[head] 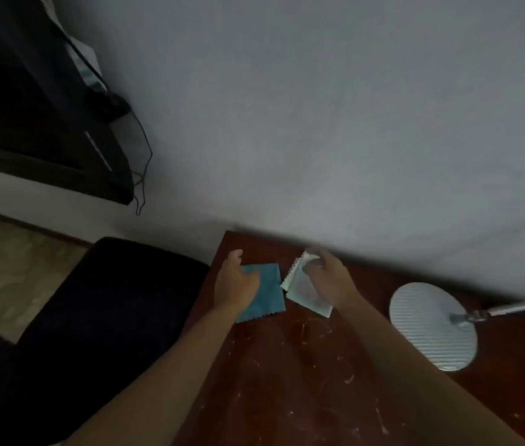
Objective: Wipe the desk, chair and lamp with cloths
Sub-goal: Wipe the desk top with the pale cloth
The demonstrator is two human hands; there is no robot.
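Right hand (327, 278) fingers pinch the pale green pinked-edge cloth (306, 292) by its far corner; left hand (238, 283), fingers relaxed, rests on the teal square cloth (266, 292) just beside it, on the scratched brown wooden desk (286, 381).

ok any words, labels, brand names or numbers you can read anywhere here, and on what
None can be read.
Blue cloth under the left hand: plain, no label showing.
White cloth pinched in the right hand: no print visible.
Lamp base: only ribbed lines, no brand.
Desk: scratches only, no writing.
Pale box on the dark shelf: any print is too blurred to read.
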